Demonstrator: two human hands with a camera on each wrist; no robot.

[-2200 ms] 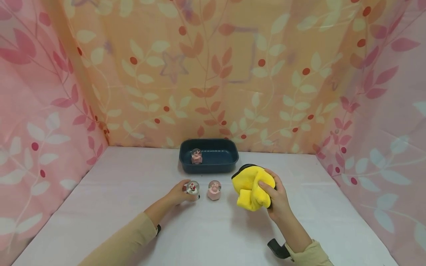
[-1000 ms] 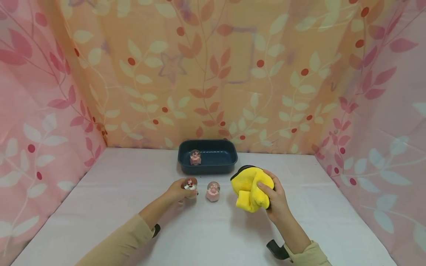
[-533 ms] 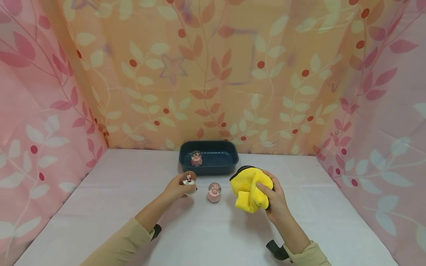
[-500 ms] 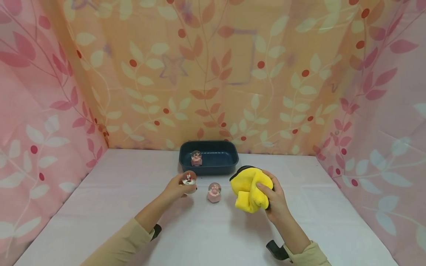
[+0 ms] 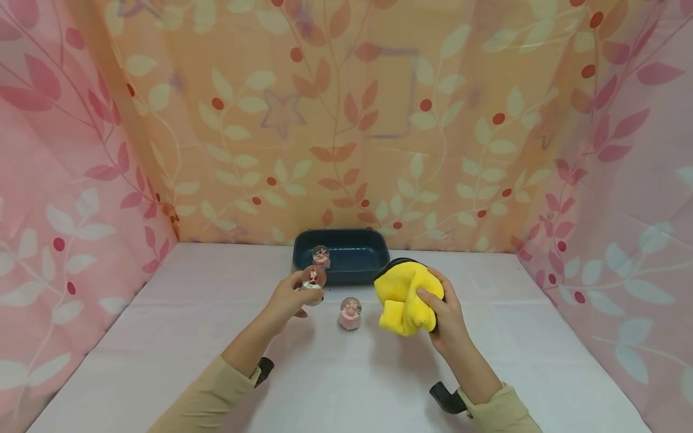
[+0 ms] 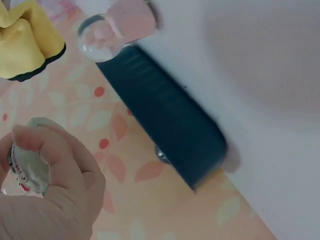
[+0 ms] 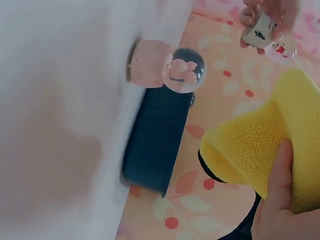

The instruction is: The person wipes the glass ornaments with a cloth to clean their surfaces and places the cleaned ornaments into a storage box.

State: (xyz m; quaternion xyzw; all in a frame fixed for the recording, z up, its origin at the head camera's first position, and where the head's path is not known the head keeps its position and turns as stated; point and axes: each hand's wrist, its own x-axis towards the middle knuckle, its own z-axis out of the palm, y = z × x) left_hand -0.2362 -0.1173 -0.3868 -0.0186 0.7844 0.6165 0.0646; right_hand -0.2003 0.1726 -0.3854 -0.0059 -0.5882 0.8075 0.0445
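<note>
In the head view, we see the left grip, a bare hand curled snugly around a small white-based snow globe with a red-and-white figure in its clear dome, held up off the white surface in front of a dark blue rectangular tray. The right grip pinches a bunched, plush yellow cloth edged in black. One pink snow globe stands inside the tray; a second, pale pink snow globe stands upright on the surface between the hands. We judge that the held globe could clip the tray's near wall, or knock the one inside, if it travelled forward too low. From the left wrist, we find fingers and thumb covering much of the held globe; its smooth, rounded shape might slip if they loosened. From the right wrist, we see the thumb pressed into the cloth, whose loose folds hang clear of the pale pink globe; an inward sweep could let them catch and topple it.
</note>
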